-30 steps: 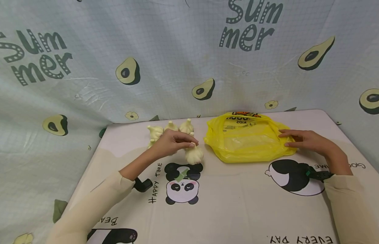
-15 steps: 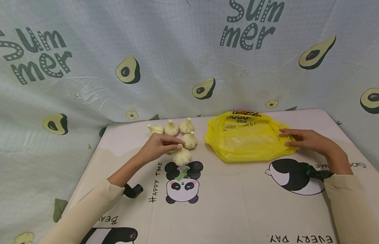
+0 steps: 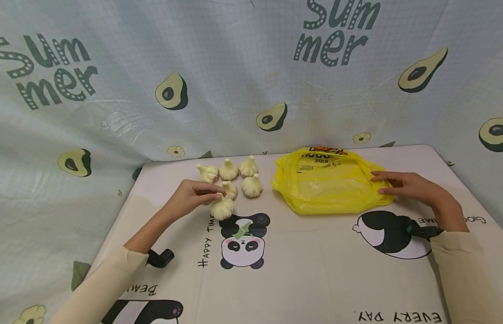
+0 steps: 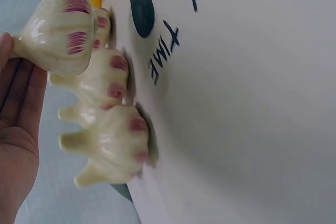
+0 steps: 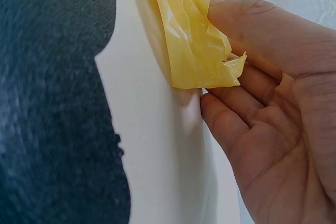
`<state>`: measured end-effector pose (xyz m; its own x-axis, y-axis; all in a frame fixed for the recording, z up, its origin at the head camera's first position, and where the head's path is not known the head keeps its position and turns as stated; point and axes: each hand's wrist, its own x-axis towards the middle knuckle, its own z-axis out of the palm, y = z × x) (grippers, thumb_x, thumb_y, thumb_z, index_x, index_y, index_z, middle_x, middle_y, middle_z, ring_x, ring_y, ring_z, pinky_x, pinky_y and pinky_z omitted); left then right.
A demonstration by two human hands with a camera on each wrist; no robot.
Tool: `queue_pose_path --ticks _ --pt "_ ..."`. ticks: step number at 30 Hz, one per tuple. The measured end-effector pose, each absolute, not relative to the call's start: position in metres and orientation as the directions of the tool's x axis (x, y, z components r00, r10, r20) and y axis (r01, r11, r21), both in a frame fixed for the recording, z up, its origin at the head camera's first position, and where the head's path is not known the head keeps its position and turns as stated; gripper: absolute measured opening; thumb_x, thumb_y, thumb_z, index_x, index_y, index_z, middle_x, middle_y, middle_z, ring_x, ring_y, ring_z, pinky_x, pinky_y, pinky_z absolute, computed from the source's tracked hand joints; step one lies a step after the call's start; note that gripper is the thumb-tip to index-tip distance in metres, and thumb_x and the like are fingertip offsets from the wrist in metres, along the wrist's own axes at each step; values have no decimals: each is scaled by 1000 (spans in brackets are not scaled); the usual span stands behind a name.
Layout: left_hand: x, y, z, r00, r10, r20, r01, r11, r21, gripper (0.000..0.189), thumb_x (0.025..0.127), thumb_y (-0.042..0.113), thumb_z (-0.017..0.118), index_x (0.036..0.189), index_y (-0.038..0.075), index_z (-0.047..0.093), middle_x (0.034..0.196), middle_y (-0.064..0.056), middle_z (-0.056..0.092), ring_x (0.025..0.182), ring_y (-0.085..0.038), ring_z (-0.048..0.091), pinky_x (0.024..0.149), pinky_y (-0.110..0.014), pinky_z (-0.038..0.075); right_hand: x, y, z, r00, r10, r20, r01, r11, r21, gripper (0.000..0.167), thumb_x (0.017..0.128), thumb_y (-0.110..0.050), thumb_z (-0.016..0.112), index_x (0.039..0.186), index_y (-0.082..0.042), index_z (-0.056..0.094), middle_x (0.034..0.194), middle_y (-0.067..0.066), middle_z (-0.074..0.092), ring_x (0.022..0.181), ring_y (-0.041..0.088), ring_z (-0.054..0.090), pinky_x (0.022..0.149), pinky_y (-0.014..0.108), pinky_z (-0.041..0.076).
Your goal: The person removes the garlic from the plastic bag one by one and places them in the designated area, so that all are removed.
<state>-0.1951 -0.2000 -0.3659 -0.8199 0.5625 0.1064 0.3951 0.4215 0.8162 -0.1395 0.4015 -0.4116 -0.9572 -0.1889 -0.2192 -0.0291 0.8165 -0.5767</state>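
My left hand (image 3: 189,196) pinches a garlic bulb (image 3: 222,208) by its stem, with the round base hanging downward. In the left wrist view this garlic bulb (image 4: 60,32) is cream with purple streaks and looks glossy. Several other garlic bulbs (image 3: 249,167) stand just behind it in a loose cluster, partly covered by the hand. To the right lies a crumpled yellow plastic bag (image 3: 332,195) with dark print. My right hand (image 3: 417,187) holds the bag's right end; in the right wrist view the bag's yellow edge (image 5: 199,59) sits between thumb and fingers.
The table (image 3: 308,274) has a printed cover with pandas and lettering. Behind it hangs a pale curtain (image 3: 219,67) with avocado prints, close to the table's back edge. Black wrist straps are on both arms.
My left hand has carried the garlic bulb leftward, away from the bag, uncovering bulbs behind it. The right hand and the bag stay in place.
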Motion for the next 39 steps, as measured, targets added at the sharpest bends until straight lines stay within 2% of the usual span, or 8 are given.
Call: queue_pose_path --ticks 4,11,26,39 --pt "-195 -214 -368 -831 546 106 383 423 821 20 91 13 77 110 8 80 107 -7 77 95 -7 73 76 -26 59 -139 402 -413 -957 -190 -221 -27 811 -584 58 96 -42 70 141 -8 59 159 28 33 139 54 33 105 73 33" --pt "-197 -236 -370 -838 527 139 405 431 806 19 91 12 77 110 8 80 108 -6 77 99 -5 72 83 -21 57 -140 402 -413 -959 -185 -215 -35 829 -558 57 97 -41 69 141 -7 60 158 29 34 137 53 35 103 72 33" --pt "-196 -259 -375 -826 535 179 459 452 765 18 91 8 76 108 7 80 103 -8 78 97 -2 71 81 -18 56 -140 402 -416 -960 -191 -206 -47 832 -553 55 97 -37 70 140 -5 60 156 30 35 137 55 35 103 73 33" --pt "-201 -262 -382 -851 510 125 411 498 764 17 90 11 77 106 8 81 103 -7 78 98 0 70 79 -19 57 -140 402 -418 -963 -179 -201 -40 835 -549 55 96 -39 70 140 -6 60 157 29 35 139 56 32 105 75 29"
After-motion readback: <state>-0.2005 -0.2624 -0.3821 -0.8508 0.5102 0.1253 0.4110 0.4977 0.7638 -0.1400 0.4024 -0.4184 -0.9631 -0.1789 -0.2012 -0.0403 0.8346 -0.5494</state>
